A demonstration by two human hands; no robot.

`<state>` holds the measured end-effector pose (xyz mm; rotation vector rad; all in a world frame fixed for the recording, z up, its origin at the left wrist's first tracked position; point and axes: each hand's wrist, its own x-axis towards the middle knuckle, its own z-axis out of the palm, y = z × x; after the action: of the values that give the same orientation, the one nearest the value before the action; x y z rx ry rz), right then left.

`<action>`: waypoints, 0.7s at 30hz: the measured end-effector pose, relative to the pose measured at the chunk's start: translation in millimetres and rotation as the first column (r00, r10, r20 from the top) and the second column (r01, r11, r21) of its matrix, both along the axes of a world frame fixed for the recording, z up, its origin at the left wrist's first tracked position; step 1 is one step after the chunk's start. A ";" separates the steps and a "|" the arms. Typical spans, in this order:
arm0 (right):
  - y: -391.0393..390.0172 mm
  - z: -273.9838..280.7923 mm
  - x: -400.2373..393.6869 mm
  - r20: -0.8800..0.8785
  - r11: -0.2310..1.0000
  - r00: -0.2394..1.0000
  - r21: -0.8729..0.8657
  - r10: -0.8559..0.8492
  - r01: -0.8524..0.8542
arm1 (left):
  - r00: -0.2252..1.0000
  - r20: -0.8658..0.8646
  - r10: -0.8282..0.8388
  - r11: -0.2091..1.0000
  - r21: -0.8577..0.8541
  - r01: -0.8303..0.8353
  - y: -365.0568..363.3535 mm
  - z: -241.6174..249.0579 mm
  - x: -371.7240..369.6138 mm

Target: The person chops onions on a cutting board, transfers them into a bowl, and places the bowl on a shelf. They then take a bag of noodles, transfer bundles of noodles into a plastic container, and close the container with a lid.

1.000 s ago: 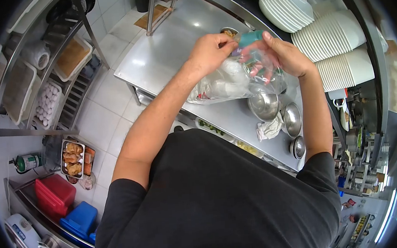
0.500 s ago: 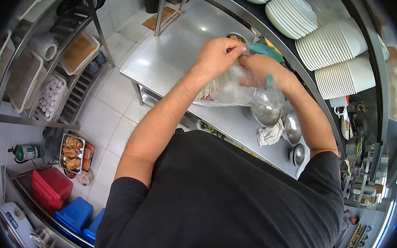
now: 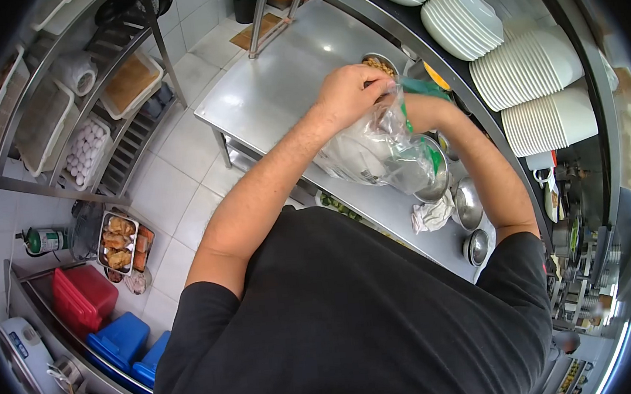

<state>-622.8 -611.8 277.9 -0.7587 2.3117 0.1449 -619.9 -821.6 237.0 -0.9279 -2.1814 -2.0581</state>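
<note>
Head view: the left hand (image 3: 350, 90) sits at about 12 o'clock in the frame, above the steel counter (image 3: 277, 81), with its fingers curled together and pinching the gathered top edge of a clear plastic bag (image 3: 379, 155). The bag hangs down from that grip toward 5 o'clock, just above the counter, and white, pale contents show through its film. The right hand is hidden from the wrist down inside the mouth of the bag, at 3 o'clock from the left hand; only the right forearm (image 3: 476, 162) is visible, so the state of its fingers cannot be told. A teal item (image 3: 419, 87) shows at the bag's mouth, touching the right wrist. At 12 o'clock from the left hand, a small steel container of brown food (image 3: 379, 64) stands on the counter. Below the bag, toward 5 o'clock, steel bowls (image 3: 467, 201) stand in a row along the counter edge, with a crumpled white cloth (image 3: 431, 214) just beside them. Stacks of white plates (image 3: 528, 69) fill the shelf at 2 o'clock. At 9 o'clock a rack holds a tray of eggs (image 3: 84, 152); at 8 o'clock lie a tray of fried food (image 3: 115, 241), a red bin (image 3: 82, 297) and a blue bin (image 3: 123, 342).
</note>
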 end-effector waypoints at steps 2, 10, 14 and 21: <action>-3.3 -11.4 15.0 -0.215 0.988 0.976 -0.139 0.036 -0.067 | 1.000 -0.006 0.023 0.999 0.025 -0.023 1.9 -1.5 -0.1; -10.9 -0.6 20.7 -0.371 0.923 0.929 -0.361 -0.014 -0.130 | 0.997 0.031 0.069 0.997 0.029 -0.070 8.7 2.2 -14.1; -13.0 63.2 24.4 -0.067 0.831 0.930 -0.474 -0.362 0.289 | 0.996 0.092 -0.003 1.000 0.013 0.002 3.9 -0.3 -31.8; 40.6 88.8 120.1 0.187 0.045 0.824 -0.967 -0.535 0.249 | 0.874 0.298 -0.383 0.923 0.167 0.347 -16.5 -0.9 -27.6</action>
<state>-502.7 -571.2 366.7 -0.5634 2.5212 -1.8707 -647.5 -838.1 236.2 -1.1362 -2.1353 -2.6502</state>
